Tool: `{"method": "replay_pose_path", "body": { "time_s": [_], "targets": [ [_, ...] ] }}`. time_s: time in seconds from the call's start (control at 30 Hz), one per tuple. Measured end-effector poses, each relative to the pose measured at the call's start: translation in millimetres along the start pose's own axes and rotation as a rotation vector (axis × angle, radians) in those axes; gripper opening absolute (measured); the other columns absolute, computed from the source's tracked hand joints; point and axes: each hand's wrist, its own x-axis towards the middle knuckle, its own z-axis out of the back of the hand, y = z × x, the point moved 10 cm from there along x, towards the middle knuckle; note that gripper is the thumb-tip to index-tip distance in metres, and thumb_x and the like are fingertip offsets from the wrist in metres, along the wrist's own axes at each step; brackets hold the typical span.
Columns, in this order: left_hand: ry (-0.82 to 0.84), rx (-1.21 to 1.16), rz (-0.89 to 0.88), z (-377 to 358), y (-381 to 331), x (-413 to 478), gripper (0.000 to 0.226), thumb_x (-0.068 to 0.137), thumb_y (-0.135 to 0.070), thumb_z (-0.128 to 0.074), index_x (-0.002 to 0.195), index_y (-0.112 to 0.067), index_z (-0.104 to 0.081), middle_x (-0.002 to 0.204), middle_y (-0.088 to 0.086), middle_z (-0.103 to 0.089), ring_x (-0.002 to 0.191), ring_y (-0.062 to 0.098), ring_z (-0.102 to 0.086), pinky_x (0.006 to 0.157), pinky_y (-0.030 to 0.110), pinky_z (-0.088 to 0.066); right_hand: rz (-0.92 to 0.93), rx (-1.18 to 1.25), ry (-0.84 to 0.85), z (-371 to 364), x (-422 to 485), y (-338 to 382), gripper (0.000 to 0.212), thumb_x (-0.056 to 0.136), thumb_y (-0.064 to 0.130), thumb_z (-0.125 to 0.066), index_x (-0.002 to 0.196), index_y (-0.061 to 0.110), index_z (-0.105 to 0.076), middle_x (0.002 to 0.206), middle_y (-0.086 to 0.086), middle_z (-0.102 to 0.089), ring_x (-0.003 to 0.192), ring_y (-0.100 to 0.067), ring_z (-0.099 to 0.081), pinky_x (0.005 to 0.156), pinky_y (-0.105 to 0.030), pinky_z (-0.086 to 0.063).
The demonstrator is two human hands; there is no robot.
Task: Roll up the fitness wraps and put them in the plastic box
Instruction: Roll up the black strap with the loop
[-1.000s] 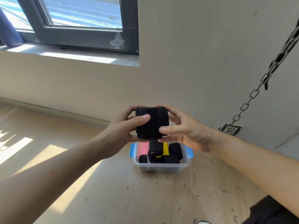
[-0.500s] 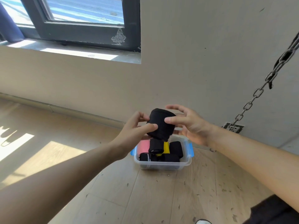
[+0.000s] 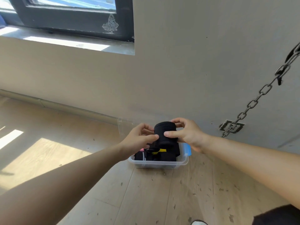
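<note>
Both my left grip [image 3: 138, 142] and right grip [image 3: 188, 135] clasp the rolled black wrap [image 3: 164, 133] just above the open plastic box [image 3: 159, 164]

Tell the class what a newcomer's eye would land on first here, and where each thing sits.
First, the black rolled wrap, held between the left hand and the right hand in the middle of the picture, right over the clear plastic box on the wooden floor. That box holds more rolled wraps. Next, the metal chain slanting down the wall on the right.
</note>
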Motion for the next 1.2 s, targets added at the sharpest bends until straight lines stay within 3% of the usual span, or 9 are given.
{"method": "replay_pose_path", "body": {
  "time_s": [0.1,0.2,0.33,0.47,0.57,0.73,0.9,1.0,1.2],
  "targets": [
    [-0.036,0.200,-0.026,4.1,30.9,20.4,0.029,0.087,-0.027,-0.077,0.113,-0.020,-0.064,0.108,0.003,-0.072,0.099,0.022,-0.071,0.092,0.044,-0.059,0.006,-0.187,-0.048,12.4,25.6,-21.6,0.046,0.069,0.015,-0.093,0.108,0.019,-0.068,0.113,-0.004,-0.065,0.103,-0.022,-0.068,0.092,-0.043,-0.059],
    [-0.131,0.512,-0.086,17.1,62.8,33.9,0.027,0.091,-0.034,-0.074,0.115,-0.025,-0.066,0.114,-0.009,-0.071,0.100,0.009,-0.067,0.092,0.037,-0.057,0.020,-0.362,-0.065,15.5,45.8,-46.6,0.046,0.072,0.018,-0.091,0.111,0.016,-0.067,0.111,-0.001,-0.064,0.103,-0.018,-0.063,0.082,-0.024,-0.052],
    [-0.090,0.984,-0.174,21.5,96.5,41.1,0.034,0.092,-0.048,-0.066,0.122,-0.032,-0.065,0.131,-0.010,-0.063,0.121,0.013,-0.053,0.095,0.031,-0.047,0.023,-0.525,-0.108,14.9,70.6,-82.5,0.053,0.074,0.026,-0.089,0.120,0.017,-0.064,0.113,0.003,-0.062,0.108,-0.018,-0.058,0.090,-0.028,-0.046],
    [0.019,1.193,-0.190,23.7,130.0,42.1,0.033,0.092,-0.059,-0.061,0.116,-0.038,-0.070,0.142,-0.014,-0.056,0.143,0.016,-0.037,0.105,0.034,-0.043,0.029,-0.611,-0.233,11.4,87.8,-111.4,0.069,0.078,0.033,-0.085,0.136,0.016,-0.052,0.133,-0.002,-0.053,0.120,-0.019,-0.053,0.095,-0.025,-0.038],
    [0.019,1.242,-0.199,23.9,141.5,40.0,0.030,0.095,-0.055,-0.058,0.116,-0.037,-0.070,0.128,-0.021,-0.064,0.148,0.014,-0.031,0.103,0.031,-0.044,0.062,-0.631,-0.331,8.2,85.5,-122.1,0.051,0.087,0.027,-0.078,0.126,0.015,-0.048,0.130,-0.002,-0.043,0.107,-0.015,-0.049,0.087,-0.022,-0.037],
    [-0.038,1.225,-0.203,26.1,145.4,41.0,0.022,0.097,-0.047,-0.062,0.111,-0.033,-0.071,0.117,-0.019,-0.071,0.148,0.016,-0.033,0.100,0.033,-0.046,0.203,-0.758,-0.256,-2.5,92.0,-123.2,0.014,0.095,0.020,-0.068,0.107,0.015,-0.063,0.108,0.002,-0.058,0.103,-0.019,-0.057,0.082,-0.020,-0.037],
    [-0.032,1.254,-0.173,27.2,144.3,41.1,0.024,0.097,-0.051,-0.061,0.114,-0.037,-0.071,0.126,-0.021,-0.067,0.148,0.011,-0.031,0.099,0.030,-0.048,0.221,-1.046,-0.067,-9.5,94.5,-128.9,0.042,0.099,0.033,-0.060,0.138,0.016,-0.059,0.136,-0.002,-0.061,0.127,-0.025,-0.052,0.107,-0.034,-0.039],
    [-0.023,1.268,-0.165,27.3,144.7,42.1,0.025,0.096,-0.053,-0.060,0.114,-0.038,-0.070,0.126,-0.023,-0.067,0.148,0.010,-0.031,0.100,0.029,-0.047,0.202,-1.448,-0.078,-4.9,95.4,-122.2,0.048,0.103,0.050,-0.041,0.147,0.031,-0.048,0.133,0.005,-0.063,0.123,-0.027,-0.041,0.098,-0.044,-0.032],
    [-0.063,1.164,-0.190,32.1,154.0,44.4,0.018,0.092,-0.049,-0.068,0.102,-0.035,-0.073,0.111,-0.023,-0.071,0.146,0.011,-0.035,0.090,0.033,-0.055,0.118,-1.187,-0.061,8.2,115.1,-106.7,0.040,0.099,0.053,-0.050,0.131,0.034,-0.064,0.128,0.002,-0.060,0.125,-0.027,-0.038,0.098,-0.041,-0.030]
  ]
}}
